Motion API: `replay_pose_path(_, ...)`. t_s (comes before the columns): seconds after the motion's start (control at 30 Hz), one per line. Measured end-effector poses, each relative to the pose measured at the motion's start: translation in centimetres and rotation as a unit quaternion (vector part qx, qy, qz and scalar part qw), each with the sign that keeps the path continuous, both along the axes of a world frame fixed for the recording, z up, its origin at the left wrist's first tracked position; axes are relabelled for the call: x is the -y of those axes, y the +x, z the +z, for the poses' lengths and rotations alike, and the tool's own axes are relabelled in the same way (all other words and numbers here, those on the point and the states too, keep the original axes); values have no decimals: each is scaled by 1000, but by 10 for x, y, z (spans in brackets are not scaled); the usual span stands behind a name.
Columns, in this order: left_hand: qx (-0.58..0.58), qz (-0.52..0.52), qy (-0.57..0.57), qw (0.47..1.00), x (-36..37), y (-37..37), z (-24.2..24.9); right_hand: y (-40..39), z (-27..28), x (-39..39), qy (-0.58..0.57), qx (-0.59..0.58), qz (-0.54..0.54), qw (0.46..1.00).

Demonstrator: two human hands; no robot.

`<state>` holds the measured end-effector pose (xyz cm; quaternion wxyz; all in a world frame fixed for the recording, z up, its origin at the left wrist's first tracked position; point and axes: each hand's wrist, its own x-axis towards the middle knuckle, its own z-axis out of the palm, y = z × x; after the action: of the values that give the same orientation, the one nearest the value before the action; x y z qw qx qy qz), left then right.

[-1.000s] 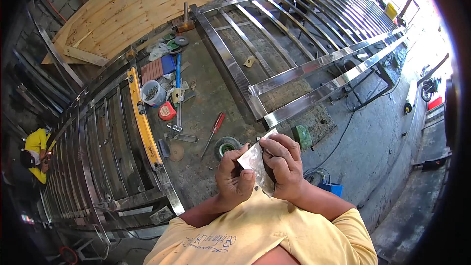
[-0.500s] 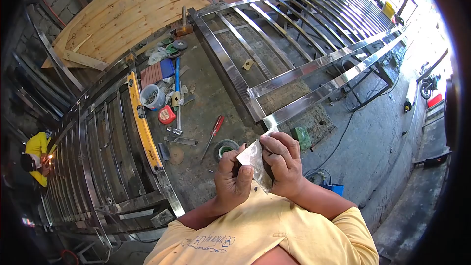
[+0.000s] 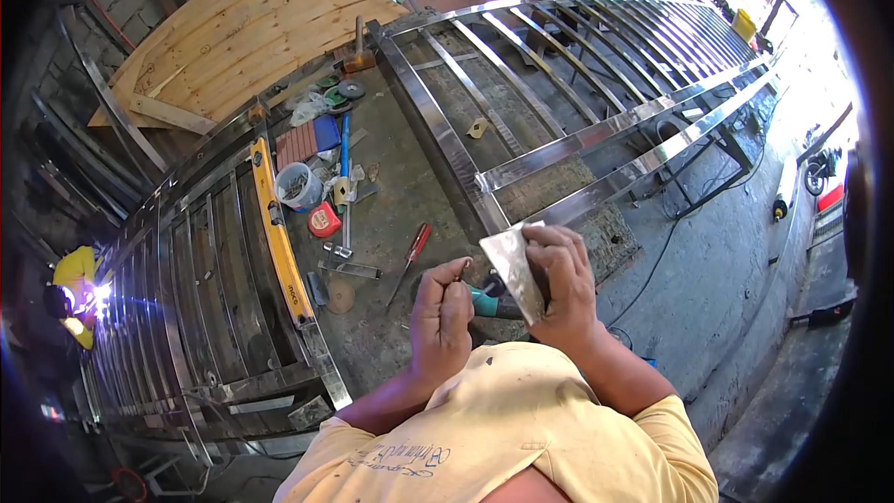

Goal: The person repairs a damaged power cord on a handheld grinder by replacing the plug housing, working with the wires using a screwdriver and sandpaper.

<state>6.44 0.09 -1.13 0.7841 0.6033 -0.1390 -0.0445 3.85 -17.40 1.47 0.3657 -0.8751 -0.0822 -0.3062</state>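
My right hand [image 3: 564, 287] grips a thin, flat piece of shiny sheet metal [image 3: 515, 272], held upright above the bench. To its left, my left hand [image 3: 441, 317] is apart from the metal, fingers curled and thumb and fingertip pressed together. Whatever may be in that pinch is too small to name. Behind and between the hands shows part of a teal-and-black power tool [image 3: 491, 303]. A red-handled screwdriver [image 3: 411, 259] lies on the bench, up and left of my left hand.
A yellow spirit level [image 3: 277, 233] rests along the left metal frame [image 3: 172, 317]. Close by are a tub of small parts [image 3: 298, 186], a red tape measure [image 3: 323, 220] and a hammer [image 3: 358, 54]. Another barred frame [image 3: 559, 144] extends right. A person in yellow [image 3: 74, 289] works beside a bright arc.
My left hand has let go of the sheet metal and moved apart from it. The right hand has lifted the metal slightly up and right. The spark at far left has become a bright arc.
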Motion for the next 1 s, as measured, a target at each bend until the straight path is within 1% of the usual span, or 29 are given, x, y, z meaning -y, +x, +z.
replay_pose_path(0.03, -42, -16, 49, 998, -10, 1, -7, -4, 0, -3, -16, -9, 14, 1000)
replay_pose_path(0.13, -28, 6, -1, 1000, -1, 2, -13, -11, -7, -13, -30, -26, 50, 998)
replay_pose_path(0.17, 14, 9, -2, 1000, 2, 2, -13, -14, -7, -16, -41, -47, 58, 996)
replay_pose_path(0.27, 56, -1, 22, 998, 1, 1, -11, -16, -12, -23, -12, -30, 64, 997)
replay_pose_path(0.3, 59, -17, -24, 998, 3, 0, -11, -16, -6, -24, 1, -25, 68, 997)
replay_pose_path(0.4, 47, -24, -11, 999, 1, 1, -14, -17, -4, -29, 11, -22, 77, 997)
replay_pose_path(0.5, 62, -4, 26, 998, -2, 4, -26, -17, -3, -29, -20, -42, 74, 996)
replay_pose_path(0.6, 107, 5, 86, 991, -3, 7, -31, -18, -4, -33, 31, -61, 94, 993)
replay_pose_path(0.63, 99, 16, 100, 990, -3, 7, -35, -18, -4, -33, 34, -61, 90, 993)
replay_pose_path(0.7, 90, 18, 133, 987, 3, 8, -47, -20, -6, -29, 36, -64, 70, 995)
replay_pose_path(0.77, 102, 1, 185, 977, 12, 13, -60, -23, -15, -21, 68, -93, 40, 992)
replay_pose_path(0.83, 210, 8, 271, 939, 30, 17, -37, -25, -30, -10, 103, -99, -1, 990)
replay_pose_path(0.93, 161, -78, 333, 926, 63, 19, -59, -33, -67, 14, 137, -144, -93, 975)
replay_pose_path(1.0, 175, -140, 340, 913, 89, 16, -76, -45, -83, 39, 160, -202, -153, 954)
